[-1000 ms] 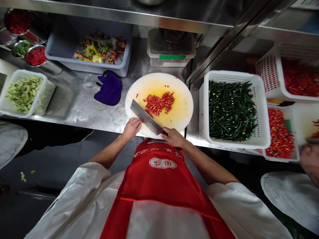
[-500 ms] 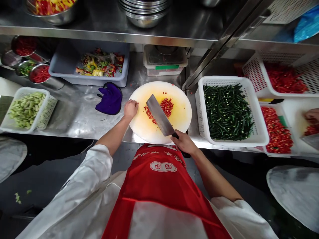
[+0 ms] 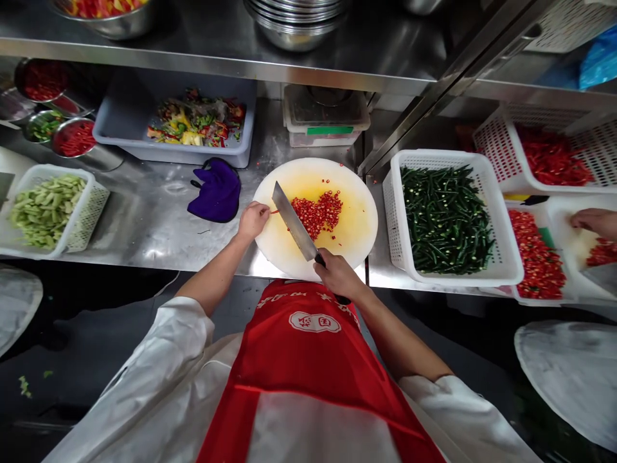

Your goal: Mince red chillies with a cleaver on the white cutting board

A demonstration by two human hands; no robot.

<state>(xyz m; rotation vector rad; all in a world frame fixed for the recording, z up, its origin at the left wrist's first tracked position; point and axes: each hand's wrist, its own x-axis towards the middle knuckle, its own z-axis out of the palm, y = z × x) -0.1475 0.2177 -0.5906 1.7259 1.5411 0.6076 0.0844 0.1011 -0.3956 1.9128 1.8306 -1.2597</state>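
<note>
My right hand [image 3: 336,273] is wrapped round the black handle of a cleaver [image 3: 295,222], its broad blade slanting up and left over a round white cutting board [image 3: 274,177]. Just right of the blade lies a heap of chopped red chili [image 3: 328,211], with a few stray bits around it. At the board's left edge my left hand [image 3: 254,219] pinches a thin red chili [image 3: 274,211], which sticks out toward the blade. The fingertips and the chili's held end are partly hidden.
Left of the board lies a purple cloth [image 3: 216,190], with a grey bin [image 3: 173,153] of scraps behind. A white basket [image 3: 515,270] of green chilies stands to the right. A co-worker's hand [image 3: 595,222] is at far right. A steel shelf [image 3: 216,67] overhangs the back.
The cleaver has shifted left, off the chopped heap. My left hand has turned and now shows the red chili pointing at the blade. The view has shifted slightly.
</note>
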